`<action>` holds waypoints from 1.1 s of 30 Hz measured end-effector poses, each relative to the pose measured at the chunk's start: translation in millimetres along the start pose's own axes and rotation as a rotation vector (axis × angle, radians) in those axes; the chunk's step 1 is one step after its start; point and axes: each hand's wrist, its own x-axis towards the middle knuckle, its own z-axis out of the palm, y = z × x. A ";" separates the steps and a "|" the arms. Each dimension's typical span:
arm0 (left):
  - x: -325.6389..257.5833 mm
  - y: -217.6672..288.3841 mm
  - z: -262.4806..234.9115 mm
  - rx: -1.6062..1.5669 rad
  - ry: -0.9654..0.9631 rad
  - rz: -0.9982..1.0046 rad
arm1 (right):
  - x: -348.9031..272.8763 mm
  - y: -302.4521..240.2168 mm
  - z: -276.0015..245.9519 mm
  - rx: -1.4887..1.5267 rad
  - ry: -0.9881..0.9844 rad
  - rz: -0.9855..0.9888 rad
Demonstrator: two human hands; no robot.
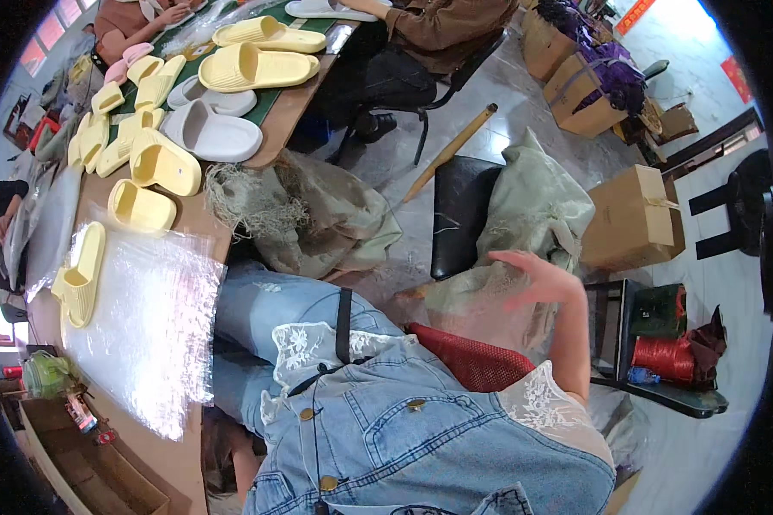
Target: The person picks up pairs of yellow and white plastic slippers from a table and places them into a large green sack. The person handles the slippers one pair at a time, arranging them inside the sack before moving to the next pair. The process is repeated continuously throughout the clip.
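My right hand (532,279) reaches out to the right with its fingers apart and nothing in it. It hovers over or touches the grey-green woven sacks; which of the two, I cannot tell. One sack (532,206) slumps on a black chair seat (464,215), and another hangs lower beneath the hand. Of my left arm only a strip of skin (245,468) shows beside the table edge; the hand itself is hidden. Pale yellow slides (167,163) lie on the brown table (258,153), along with white slides (210,133). Clear plastic bags (146,326) are spread on its near part.
A wooden pole (451,153) leans by the chair. Cardboard boxes (627,219) stand on the right, near a stool with red twine (666,359). Another sack (318,215) hangs by the table corner. Two other people (438,34) sit at the far end.
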 end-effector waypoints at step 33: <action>-55.1 30.1 -36.8 -0.082 -0.115 -0.019 | 348.3 -70.9 130.2 -0.705 -0.223 -0.818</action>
